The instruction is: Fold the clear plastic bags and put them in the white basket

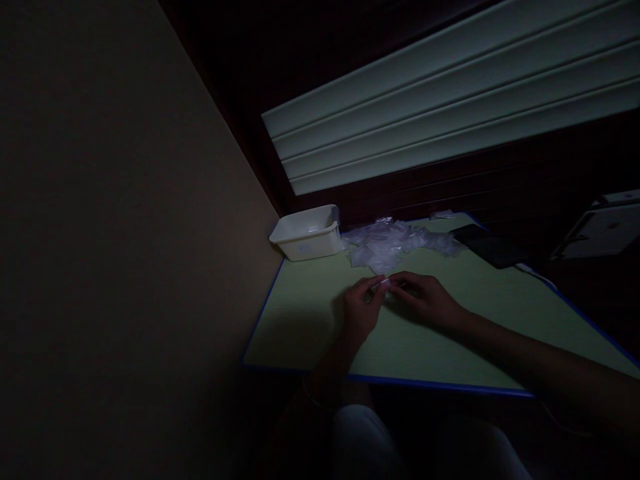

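Over the middle of the table, my left hand [361,308] and my right hand [424,295] meet at their fingertips. Between them is a small shiny plastic packet [385,283], pinched from both sides and mostly covered by the fingers. Dim light keeps me from making out what is inside it. Just beyond my hands, a loose pile of clear plastic packets [383,245] spreads across the table's far part. A white plastic tub [313,248] stands left of that pile, near the wall.
The light green table [295,303] has a blue edge. A dark flat object [487,245] lies at its far right, with a white cable [535,273] beside it. The wall [210,267] rises close on the left. Slatted panels [450,100] are behind.
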The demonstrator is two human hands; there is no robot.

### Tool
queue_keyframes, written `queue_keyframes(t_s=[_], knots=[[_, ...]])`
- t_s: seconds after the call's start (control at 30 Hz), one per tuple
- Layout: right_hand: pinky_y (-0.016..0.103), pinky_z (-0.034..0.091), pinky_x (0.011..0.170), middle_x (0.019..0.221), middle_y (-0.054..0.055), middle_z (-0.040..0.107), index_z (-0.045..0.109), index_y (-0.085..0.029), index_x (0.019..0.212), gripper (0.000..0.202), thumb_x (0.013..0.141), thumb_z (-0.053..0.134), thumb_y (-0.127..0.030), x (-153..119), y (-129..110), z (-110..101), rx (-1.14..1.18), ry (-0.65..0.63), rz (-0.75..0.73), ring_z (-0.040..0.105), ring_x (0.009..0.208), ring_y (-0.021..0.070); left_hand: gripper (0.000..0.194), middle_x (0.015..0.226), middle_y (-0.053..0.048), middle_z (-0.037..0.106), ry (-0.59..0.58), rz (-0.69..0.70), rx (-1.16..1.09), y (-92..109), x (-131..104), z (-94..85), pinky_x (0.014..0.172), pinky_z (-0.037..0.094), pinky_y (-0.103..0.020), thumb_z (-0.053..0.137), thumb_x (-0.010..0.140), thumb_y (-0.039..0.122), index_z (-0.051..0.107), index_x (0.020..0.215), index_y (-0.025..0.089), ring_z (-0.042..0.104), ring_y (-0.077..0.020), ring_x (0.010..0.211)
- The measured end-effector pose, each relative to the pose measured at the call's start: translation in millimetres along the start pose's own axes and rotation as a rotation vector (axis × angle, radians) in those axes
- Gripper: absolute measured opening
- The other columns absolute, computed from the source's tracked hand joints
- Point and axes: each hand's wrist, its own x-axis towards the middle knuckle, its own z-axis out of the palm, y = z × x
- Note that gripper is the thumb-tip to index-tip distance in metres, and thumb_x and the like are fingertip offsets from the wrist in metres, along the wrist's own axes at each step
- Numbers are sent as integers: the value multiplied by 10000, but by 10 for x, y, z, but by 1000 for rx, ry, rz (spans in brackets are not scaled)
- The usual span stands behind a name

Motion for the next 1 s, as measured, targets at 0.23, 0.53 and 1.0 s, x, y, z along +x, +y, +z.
queue_keyframes(t_s=[0.23,0.53,1.0], knots=[[327,546,735,906,61,737,678,-188,982,276,907,560,-427,-6,37,2,23,25,102,695,808,210,306,830,-73,735,29,-230,-132,-87,21,5,691,538,-259,690,798,412,728,908,129,667,-148,720],[338,533,826,1077,83,681,623,-208,1193,305,944,519,-352,-20,45,-37,-73,-12,-101,658,939,202,283,792,-55,729,-28,-279,-194,-112,27,8,659,518,-255,719,763,400,745,880,144,641,-138,676],[314,536,777,974,63,716,696,-219,1084,246,938,525,-320,6,-31,-89,-107,-17,-151,677,868,185,307,764,-75,723,-92,-307,-134,-7,39,-50,637,508,-266,665,795,412,745,860,123,629,-147,661]])
